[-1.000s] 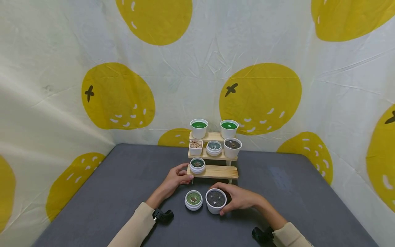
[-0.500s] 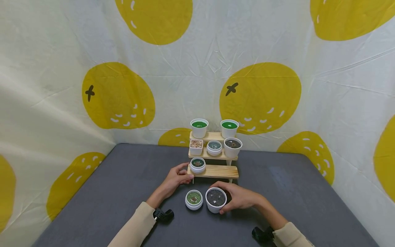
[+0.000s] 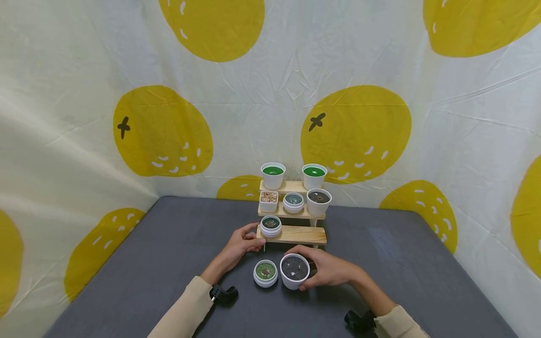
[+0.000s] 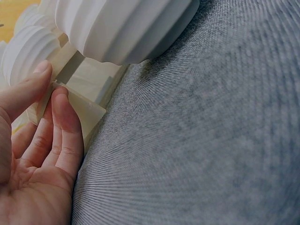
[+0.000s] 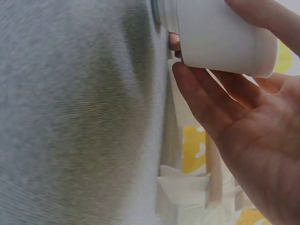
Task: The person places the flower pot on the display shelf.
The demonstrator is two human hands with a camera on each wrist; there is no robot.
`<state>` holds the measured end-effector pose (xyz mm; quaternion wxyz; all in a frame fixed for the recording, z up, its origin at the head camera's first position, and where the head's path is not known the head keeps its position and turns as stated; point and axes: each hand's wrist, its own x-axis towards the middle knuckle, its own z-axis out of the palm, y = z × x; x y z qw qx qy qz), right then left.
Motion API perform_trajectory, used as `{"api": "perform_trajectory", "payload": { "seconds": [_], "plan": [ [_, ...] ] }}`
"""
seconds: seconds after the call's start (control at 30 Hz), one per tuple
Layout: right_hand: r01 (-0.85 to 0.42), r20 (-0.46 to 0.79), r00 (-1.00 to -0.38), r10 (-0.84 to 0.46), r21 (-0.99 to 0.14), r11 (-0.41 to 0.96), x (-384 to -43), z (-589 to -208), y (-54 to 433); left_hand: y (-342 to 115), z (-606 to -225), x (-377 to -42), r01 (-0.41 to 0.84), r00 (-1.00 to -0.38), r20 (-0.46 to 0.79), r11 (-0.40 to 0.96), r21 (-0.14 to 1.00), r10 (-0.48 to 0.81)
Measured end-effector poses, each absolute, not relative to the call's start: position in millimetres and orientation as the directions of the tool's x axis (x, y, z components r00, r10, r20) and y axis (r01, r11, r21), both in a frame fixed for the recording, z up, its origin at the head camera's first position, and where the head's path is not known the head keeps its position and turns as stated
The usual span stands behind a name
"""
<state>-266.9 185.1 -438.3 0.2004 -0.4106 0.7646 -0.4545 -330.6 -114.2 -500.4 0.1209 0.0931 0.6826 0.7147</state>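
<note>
My left hand (image 3: 236,247) holds the left end of the lowest shelf of a three-tier wooden stand (image 3: 304,234). In the left wrist view its thumb and fingers pinch the shelf's end, close by white ribbed pots. My right hand (image 3: 328,269) grips a white round pot (image 5: 220,37) with a dark grey speckled top. The thumb is on one side of it and the fingers on the other. In the right wrist view the pot's base looks slightly off the table. Left of it on the table sits a low ribbed pot (image 3: 265,272) with a green top.
The lowest shelf bears a ribbed pot (image 3: 270,226) at its left. On the middle shelf stand a square pot of pebbles (image 3: 268,201), a low ribbed pot (image 3: 293,203) and a dark-topped pot (image 3: 319,202). Two green-topped pots (image 3: 273,176) are on top. A patterned cloth (image 3: 253,117) hangs behind.
The dark-topped pot has moved slightly up and left in the head view, carried by my right hand. My left hand keeps its place on the stand.
</note>
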Motion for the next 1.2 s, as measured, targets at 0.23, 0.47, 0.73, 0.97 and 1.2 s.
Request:
{"api": "perform_trajectory", "payload": {
  "seconds": [0.23, 0.47, 0.73, 0.97, 1.2],
  "plan": [
    [-0.429, 0.081, -0.606, -0.791, -0.871, 0.24, -267.1, -426.2, 184.1, -114.2, -500.6, -331.6, -0.041, -0.952, -0.03, -0.027, 0.999, 0.304],
    [-0.428, 0.096, -0.627, -0.773, -0.871, 0.24, -271.7, -413.6, 182.9, -115.6, -500.1, -332.8, -0.046, -0.951, -0.035, -0.029, 0.998, 0.308],
    [-0.451, 0.157, -0.66, -0.735, -0.865, 0.22, -278.3, -395.3, 188.3, -115.6, -500.9, -332.4, -0.044, -0.946, -0.028, -0.042, 0.998, 0.323],
    [-0.439, 0.171, -0.713, -0.679, -0.865, 0.243, -283.3, -377.8, 193.2, -116.1, -500.6, -331.5, -0.047, -0.945, -0.029, -0.048, 0.998, 0.326],
    [-0.434, 0.193, -0.745, -0.638, -0.867, 0.245, -290.5, -378.1, 195.8, -117.0, -501.5, -331.5, -0.044, -0.945, -0.027, -0.046, 0.998, 0.326]
  ]
}}
